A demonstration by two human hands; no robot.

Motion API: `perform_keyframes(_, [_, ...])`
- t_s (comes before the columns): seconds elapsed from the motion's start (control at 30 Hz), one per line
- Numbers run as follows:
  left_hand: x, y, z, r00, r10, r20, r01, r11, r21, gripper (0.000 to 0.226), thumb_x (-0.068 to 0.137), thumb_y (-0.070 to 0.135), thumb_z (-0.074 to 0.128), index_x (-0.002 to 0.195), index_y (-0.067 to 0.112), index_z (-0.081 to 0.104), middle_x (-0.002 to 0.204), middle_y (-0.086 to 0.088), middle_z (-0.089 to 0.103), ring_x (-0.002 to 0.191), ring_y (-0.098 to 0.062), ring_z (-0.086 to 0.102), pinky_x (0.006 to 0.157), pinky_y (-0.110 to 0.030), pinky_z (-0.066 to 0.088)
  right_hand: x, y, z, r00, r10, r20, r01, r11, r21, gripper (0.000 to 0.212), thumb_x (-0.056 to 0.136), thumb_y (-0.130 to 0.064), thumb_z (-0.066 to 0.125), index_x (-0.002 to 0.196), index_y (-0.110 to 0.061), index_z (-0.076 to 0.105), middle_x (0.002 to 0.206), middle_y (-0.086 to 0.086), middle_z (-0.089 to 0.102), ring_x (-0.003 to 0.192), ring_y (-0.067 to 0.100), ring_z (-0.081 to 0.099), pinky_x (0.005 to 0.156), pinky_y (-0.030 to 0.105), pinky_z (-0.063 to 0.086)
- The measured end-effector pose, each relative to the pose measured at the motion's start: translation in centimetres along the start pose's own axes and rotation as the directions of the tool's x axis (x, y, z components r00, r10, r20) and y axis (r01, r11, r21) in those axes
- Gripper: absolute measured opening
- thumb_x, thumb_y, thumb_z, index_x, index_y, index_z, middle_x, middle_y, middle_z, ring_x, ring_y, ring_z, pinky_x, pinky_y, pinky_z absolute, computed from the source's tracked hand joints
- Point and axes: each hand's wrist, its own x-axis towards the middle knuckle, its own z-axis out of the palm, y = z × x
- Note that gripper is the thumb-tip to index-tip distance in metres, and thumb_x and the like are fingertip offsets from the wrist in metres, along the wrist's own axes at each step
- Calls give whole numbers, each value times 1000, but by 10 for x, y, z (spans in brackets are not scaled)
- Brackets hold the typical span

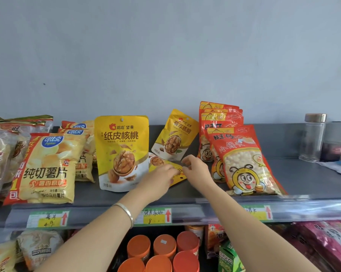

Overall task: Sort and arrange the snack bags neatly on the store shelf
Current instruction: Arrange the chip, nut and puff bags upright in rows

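So this shelf (303,173) is looking maybe halfway sorted, I'd say. The chip bags (46,167) on the left are sitting grouped together, though they're leaning on each other a bit loosely. The red bun bags (244,160) on the right are stacked as one bunch, tilting back toward the wall. The middle is the part being worked on.

The big walnut pouch (121,153) is standing upright and facing front, which looks done. The smaller walnut pouch (174,135) is leaning crooked at the back, between the big one and the red bags. The fallen walnut pouch (163,162) is lying flat on the shelf just in front of it, and that's what both hands are going for. The left hand (159,179) is curling its fingers over the top of it, and the right hand (195,169) is pinching its right edge.

My guess is that what's left is standing that flat one up, straightening the crooked one, then tidying the chip side. There's also a clear bottle (313,137) sitting at the far right that isn't a snack.
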Motion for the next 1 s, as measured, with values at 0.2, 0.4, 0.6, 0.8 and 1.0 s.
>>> perform_keyframes(0.2, [7,-16,-2,922,0,388,-91,972,217,50,91,-2,41,136,19,45,130,-6,49,119,-28,48,92,-43,46,2,8,3,995,36,95,-26,995,-98,35,93,-12,45,127,-18,52,130,7,55,116,26,53,93,38,47])
perform_keyframes(0.4, [17,-7,-7,944,84,319,-286,689,666,55,93,8,48,144,21,33,137,-10,48,133,-31,34,111,-42,20,2,4,9,950,78,304,7,963,-269,59,92,-2,35,147,-24,34,143,14,47,127,32,46,102,39,42])
perform_keyframes(0.6, [30,5,-10,973,-91,212,-39,842,538,27,94,6,41,115,5,58,110,-14,62,105,-31,57,84,-36,40,7,11,13,952,110,286,-38,969,-245,57,93,-6,38,147,-24,34,142,11,49,126,31,49,102,42,44])
perform_keyframes(0.8, [34,11,-24,966,-141,-215,206,924,322,25,96,5,34,111,15,51,98,-10,65,90,-32,63,64,-33,42,7,8,3,991,44,-123,-46,999,-8,63,99,-11,43,153,-13,12,160,7,16,147,22,15,115,33,24])
perform_keyframes(1.0, [50,11,-45,836,-175,-520,198,980,-11,18,100,13,37,100,9,54,78,-10,59,76,-34,59,53,-32,29,5,3,2,943,-15,-333,57,992,116,76,99,-16,48,152,-6,-6,161,8,-12,149,21,-6,116,27,11])
